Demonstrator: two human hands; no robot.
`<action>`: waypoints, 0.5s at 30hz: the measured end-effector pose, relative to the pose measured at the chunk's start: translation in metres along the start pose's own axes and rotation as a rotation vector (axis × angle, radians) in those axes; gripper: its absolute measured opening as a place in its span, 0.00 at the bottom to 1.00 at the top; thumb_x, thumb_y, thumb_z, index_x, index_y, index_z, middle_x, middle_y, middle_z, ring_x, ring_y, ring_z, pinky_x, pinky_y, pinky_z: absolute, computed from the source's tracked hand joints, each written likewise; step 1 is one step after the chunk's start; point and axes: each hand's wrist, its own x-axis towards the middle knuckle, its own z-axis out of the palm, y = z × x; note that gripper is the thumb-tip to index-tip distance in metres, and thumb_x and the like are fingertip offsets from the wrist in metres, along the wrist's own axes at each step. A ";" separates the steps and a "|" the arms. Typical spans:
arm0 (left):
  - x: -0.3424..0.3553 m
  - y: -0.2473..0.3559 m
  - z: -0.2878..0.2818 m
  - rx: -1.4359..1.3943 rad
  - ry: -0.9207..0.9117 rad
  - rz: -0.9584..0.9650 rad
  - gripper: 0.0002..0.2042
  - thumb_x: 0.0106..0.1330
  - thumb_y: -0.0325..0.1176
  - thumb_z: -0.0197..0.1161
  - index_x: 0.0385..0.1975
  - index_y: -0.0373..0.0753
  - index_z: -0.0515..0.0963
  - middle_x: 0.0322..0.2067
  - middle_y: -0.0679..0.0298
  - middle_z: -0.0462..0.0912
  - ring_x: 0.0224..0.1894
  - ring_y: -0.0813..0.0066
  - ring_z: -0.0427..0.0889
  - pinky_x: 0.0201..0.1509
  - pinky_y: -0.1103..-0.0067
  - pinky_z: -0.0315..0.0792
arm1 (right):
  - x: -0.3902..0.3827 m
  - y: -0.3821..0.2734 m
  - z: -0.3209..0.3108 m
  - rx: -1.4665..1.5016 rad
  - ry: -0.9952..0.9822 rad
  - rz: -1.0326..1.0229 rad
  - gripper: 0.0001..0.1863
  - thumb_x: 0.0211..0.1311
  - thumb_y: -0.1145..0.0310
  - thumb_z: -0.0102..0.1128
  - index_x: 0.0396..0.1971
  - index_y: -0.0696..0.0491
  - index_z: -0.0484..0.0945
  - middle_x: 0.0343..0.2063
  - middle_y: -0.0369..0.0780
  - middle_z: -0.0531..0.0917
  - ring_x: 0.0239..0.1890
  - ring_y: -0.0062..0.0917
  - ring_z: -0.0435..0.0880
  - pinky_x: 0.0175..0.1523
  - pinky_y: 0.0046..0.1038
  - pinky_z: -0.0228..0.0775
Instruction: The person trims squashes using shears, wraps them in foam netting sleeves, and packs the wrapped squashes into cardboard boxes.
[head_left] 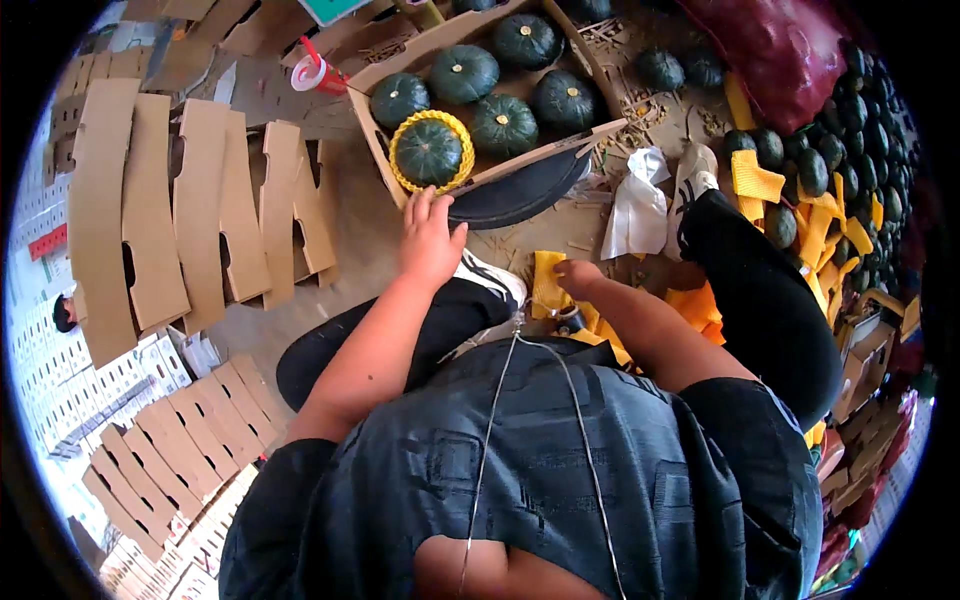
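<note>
An open cardboard box point(480, 180) in front of me holds several dark green squashes point(464, 73). The squash point(428, 151) in its near left corner sits in a yellow foam net point(465, 160). My left hand point(432, 240) is at the box's near edge, its fingers stretched toward that netted squash; the fingertips are at or very near it. Between my legs, my right hand point(580, 278) is closed at the edge of a yellow foam net sleeve point(548, 285). More yellow sleeves point(605, 335) lie below it, partly hidden by my forearm.
Folded cardboard boxes point(150, 210) stand in a row at left. A cup with a red straw point(312, 73) is beside the box. A black curved object point(520, 195) lies under the box's near side. At right are a white crumpled bag point(637, 205), piled squashes point(870, 150) and a dark red sack point(770, 55).
</note>
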 end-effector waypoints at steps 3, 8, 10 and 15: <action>-0.001 -0.004 -0.001 -0.004 0.022 0.073 0.21 0.51 0.34 0.62 0.47 0.39 0.69 0.54 0.53 0.63 0.60 0.52 0.56 0.63 0.67 0.53 | 0.013 0.019 0.015 -0.153 0.000 -0.157 0.19 0.51 0.61 0.50 0.45 0.46 0.75 0.42 0.45 0.78 0.45 0.38 0.76 0.51 0.33 0.66; 0.010 -0.013 0.003 0.039 0.062 0.118 0.22 0.51 0.36 0.63 0.46 0.40 0.69 0.55 0.50 0.62 0.61 0.49 0.54 0.64 0.64 0.51 | 0.032 0.040 0.014 -0.016 0.269 0.144 0.16 0.52 0.63 0.49 0.42 0.47 0.77 0.39 0.45 0.79 0.41 0.37 0.78 0.47 0.33 0.69; 0.010 -0.026 -0.005 0.042 0.096 0.119 0.21 0.51 0.36 0.63 0.45 0.40 0.69 0.55 0.50 0.61 0.61 0.49 0.53 0.64 0.64 0.51 | 0.024 0.020 -0.027 0.245 0.496 0.030 0.16 0.53 0.62 0.54 0.43 0.46 0.77 0.30 0.44 0.81 0.31 0.33 0.81 0.37 0.31 0.72; 0.010 -0.001 -0.027 -0.009 0.284 0.230 0.16 0.53 0.35 0.61 0.42 0.40 0.71 0.47 0.55 0.68 0.52 0.52 0.65 0.56 0.66 0.60 | -0.016 -0.022 -0.097 0.599 0.177 -0.010 0.22 0.47 0.70 0.63 0.46 0.50 0.70 0.32 0.40 0.78 0.32 0.26 0.78 0.33 0.27 0.72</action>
